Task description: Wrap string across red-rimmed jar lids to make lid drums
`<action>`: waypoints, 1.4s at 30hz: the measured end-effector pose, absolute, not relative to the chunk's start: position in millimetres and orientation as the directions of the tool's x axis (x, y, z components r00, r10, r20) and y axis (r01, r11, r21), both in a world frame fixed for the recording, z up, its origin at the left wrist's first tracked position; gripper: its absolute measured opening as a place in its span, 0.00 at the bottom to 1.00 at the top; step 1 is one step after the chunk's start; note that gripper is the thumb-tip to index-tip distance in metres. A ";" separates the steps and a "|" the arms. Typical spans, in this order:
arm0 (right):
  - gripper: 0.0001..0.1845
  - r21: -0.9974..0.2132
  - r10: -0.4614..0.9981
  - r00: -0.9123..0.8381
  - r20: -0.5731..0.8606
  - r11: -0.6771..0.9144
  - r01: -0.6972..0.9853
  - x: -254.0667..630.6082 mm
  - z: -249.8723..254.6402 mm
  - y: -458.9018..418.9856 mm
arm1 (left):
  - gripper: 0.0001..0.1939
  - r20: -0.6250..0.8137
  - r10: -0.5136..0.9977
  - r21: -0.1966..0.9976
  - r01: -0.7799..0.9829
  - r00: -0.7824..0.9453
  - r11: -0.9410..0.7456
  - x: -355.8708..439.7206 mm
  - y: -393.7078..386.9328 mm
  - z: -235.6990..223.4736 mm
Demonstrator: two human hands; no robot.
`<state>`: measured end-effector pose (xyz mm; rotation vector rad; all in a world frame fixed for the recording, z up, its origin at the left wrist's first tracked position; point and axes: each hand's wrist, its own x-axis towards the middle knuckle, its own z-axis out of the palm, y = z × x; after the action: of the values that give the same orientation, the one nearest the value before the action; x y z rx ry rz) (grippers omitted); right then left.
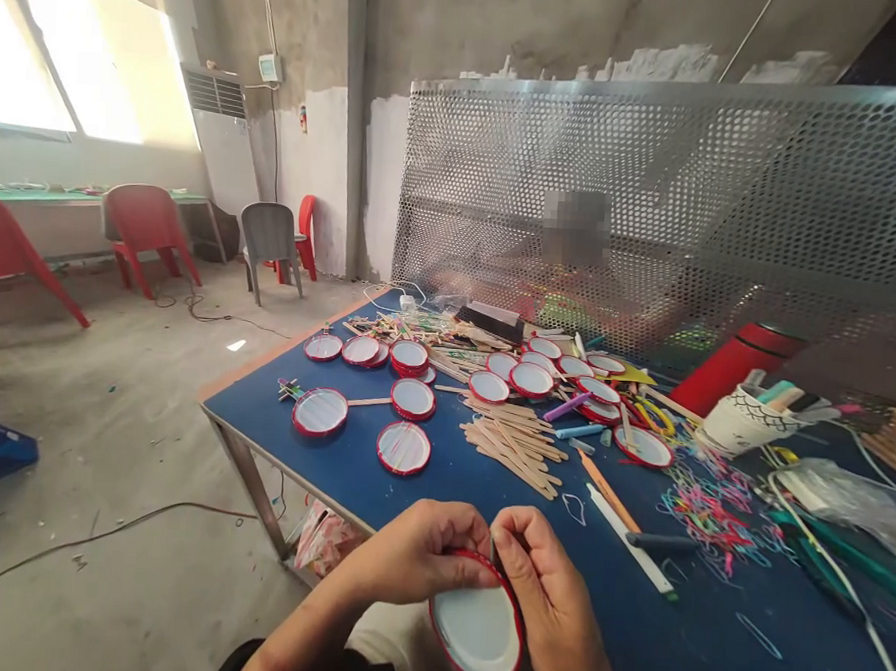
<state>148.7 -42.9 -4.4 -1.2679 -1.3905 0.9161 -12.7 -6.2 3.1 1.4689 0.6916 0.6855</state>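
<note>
Red-rimmed white lid (476, 629) sits over the lap, the left hand (413, 554) and right hand (547, 593) each a grip clenched on its rim; fingers slipping on that smooth edge could drop it. Beyond, wooden craft sticks (509, 449) and loose rubber bands (709, 519) crowd the blue bench (263, 426).

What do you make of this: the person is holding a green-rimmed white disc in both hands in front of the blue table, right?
Not quite: the disc has a red rim, not a green one, as the head view shows. The rest holds: the person's left hand and right hand hold it in front of the blue table.
</note>
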 end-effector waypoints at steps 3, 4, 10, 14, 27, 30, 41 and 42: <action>0.20 -0.939 0.961 0.145 0.237 0.188 0.290 143.5 -5.1 -35.6 | 0.26 -0.057 0.790 0.984 -0.098 0.610 0.146 -12.4 -2.2 4.1; 0.20 -0.932 0.955 0.170 0.242 0.180 0.314 142.1 -4.9 -33.7 | 0.27 -0.060 0.789 0.977 -0.127 0.611 0.173 -13.3 -1.0 4.7; 0.19 -0.924 0.967 0.183 0.180 0.102 0.368 137.1 -4.2 -30.1 | 0.26 -0.038 0.679 0.956 -0.171 0.733 0.238 -18.9 3.2 3.6; 0.19 -0.941 0.941 0.270 0.205 0.113 0.318 134.8 -5.6 -34.4 | 0.28 -0.067 0.759 0.946 -0.201 0.648 0.255 -16.3 2.9 2.3; 0.21 -0.991 0.978 0.184 0.101 0.083 0.107 138.6 4.2 -38.8 | 0.29 -0.117 0.624 0.981 -0.009 0.773 0.196 -16.7 4.9 13.3; 0.21 -0.997 0.997 0.078 -0.007 -0.001 -0.073 150.6 12.7 -38.9 | 0.23 -0.079 0.663 0.990 0.137 0.745 -0.036 -13.5 3.8 18.1; 0.16 -0.884 0.948 0.124 0.292 0.218 0.414 170.6 2.4 -70.4 | 0.14 -0.103 0.871 0.964 0.265 0.480 -0.032 2.8 -9.6 19.7; 0.15 -0.864 0.938 0.151 0.312 0.215 0.456 169.7 0.2 -72.8 | 0.14 -0.105 0.882 0.966 0.259 0.459 -0.020 3.0 -10.7 19.0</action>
<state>169.7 -72.8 0.2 -1.3997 -1.4655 0.5941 3.0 -10.7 19.0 1.5523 1.0315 0.6734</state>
